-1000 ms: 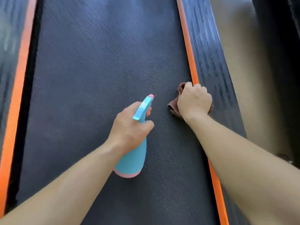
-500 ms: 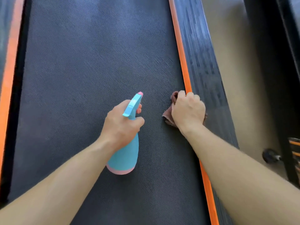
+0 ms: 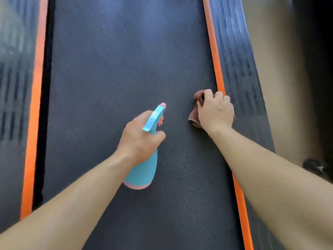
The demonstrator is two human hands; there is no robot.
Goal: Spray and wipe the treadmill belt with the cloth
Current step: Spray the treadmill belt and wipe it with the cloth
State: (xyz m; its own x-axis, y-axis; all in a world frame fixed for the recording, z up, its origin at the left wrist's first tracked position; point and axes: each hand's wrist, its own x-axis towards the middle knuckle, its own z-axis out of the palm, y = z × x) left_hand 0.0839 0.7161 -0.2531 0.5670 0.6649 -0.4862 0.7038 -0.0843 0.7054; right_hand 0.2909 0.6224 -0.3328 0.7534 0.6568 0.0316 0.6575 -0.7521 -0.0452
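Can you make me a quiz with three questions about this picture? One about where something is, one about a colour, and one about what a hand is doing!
1. Where is the cloth?
A) at the right edge of the belt, beside the orange strip
B) in the middle
C) on the floor

2. What colour is the spray bottle?
A) green
B) blue with a pink base
C) white

3. What is the left hand doing?
A) lying flat
B) gripping the spray bottle
C) pointing

Answers:
1 A, the right hand holds it bunched against the belt next to the orange strip.
2 B, its body is blue and its bottom rim is pink.
3 B, its fingers curl round the bottle's neck.
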